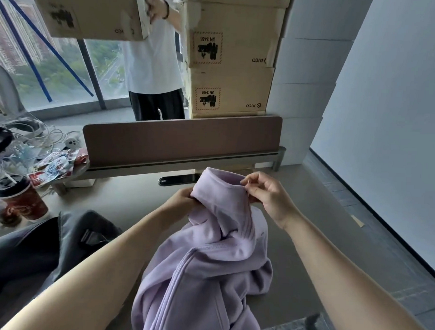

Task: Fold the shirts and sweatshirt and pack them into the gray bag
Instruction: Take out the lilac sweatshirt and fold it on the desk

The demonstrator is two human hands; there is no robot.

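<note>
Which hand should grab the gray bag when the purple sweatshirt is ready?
Probably the left hand. The gray bag lies on the left side of the desk, right beside the left forearm. The right hand pinches the lilac sweatshirt collar on the far side from it.

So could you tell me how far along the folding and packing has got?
Nothing looks folded or packed yet. In hand: the left hand and right hand hold the lilac sweatshirt up by its neckline, still crumpled. Left: folding it and packing it into the gray bag. No shirts are visible.
</note>
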